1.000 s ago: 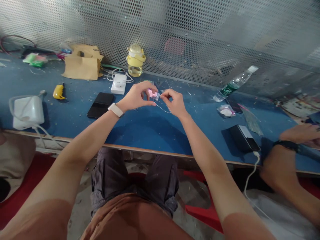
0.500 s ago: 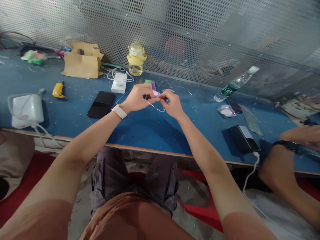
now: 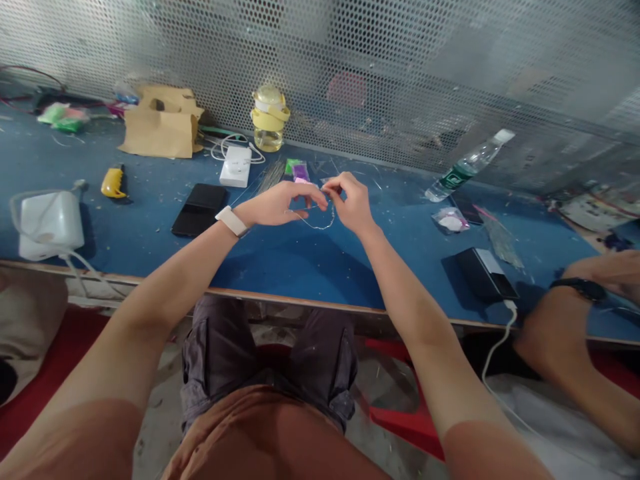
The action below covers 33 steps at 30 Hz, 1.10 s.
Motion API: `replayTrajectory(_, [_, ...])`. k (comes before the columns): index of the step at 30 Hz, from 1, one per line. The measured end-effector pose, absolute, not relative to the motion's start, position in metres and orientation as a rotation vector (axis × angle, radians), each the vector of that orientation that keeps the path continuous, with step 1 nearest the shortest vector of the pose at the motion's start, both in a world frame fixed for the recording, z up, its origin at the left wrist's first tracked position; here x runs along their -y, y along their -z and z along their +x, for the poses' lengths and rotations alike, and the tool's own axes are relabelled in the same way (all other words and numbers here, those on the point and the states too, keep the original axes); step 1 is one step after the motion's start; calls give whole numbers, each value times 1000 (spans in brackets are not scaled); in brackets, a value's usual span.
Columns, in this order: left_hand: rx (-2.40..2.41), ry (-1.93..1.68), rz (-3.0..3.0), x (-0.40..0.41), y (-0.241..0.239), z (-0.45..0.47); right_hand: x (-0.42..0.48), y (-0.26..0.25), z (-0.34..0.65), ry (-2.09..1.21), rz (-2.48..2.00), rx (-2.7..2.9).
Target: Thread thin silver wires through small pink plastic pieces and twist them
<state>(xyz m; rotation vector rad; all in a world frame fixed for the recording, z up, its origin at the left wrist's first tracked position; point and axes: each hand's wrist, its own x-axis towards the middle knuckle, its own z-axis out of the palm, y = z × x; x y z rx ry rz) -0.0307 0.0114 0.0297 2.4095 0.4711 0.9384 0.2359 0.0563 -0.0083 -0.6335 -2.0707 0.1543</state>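
Note:
A thin, pale wire (image 3: 320, 228) hangs in a loose curve between my hands above the blue table (image 3: 310, 267). My right hand (image 3: 351, 200) pinches its upper end between thumb and fingertips. Beside it, my left hand (image 3: 285, 202) has its fingers stretched and apart, with the other end of the wire passing by its thumb. Whether the wire touches the left thumb is too fine to tell. Just beyond my hands lie small green and purple packets (image 3: 300, 171) and a bundle of thin wires (image 3: 273, 176).
Around me are a black phone (image 3: 199, 210), a white charger (image 3: 236, 167), a yellow-handled tool (image 3: 113, 183), a yellow-lidded bottle (image 3: 270, 120) and a brown paper bag (image 3: 159, 130). To the right are a water bottle (image 3: 467, 167), a black box (image 3: 483, 275) and a co-worker's arm (image 3: 563, 327).
My left fingers have opened from a pinch and drawn slightly away from the right hand. The right hand has moved a little right, still pinching the wire, whose curve shows more fully.

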Motion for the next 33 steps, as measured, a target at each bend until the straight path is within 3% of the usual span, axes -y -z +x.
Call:
replayTrajectory(3, [-418,-665,2392,-15,-39,-41,-58,6,240,-99,-629,2216])
replayTrajectory(6, [-398,-618,2297,-18,-38,-45,-58,5,238,9,-636,2377])
replayTrajectory(11, [-565,-896,2234,-17,-20,-33,-56,8,233,137,-646,2457])
replayTrajectory(19, [-782,-1490,2163,-18,-11,-20,-52,5,228,57,-669,2325])
replayTrajectory(33, [-632,-1106,2449,-16,-23,-32,-55,4,234,-19,-683,2174])
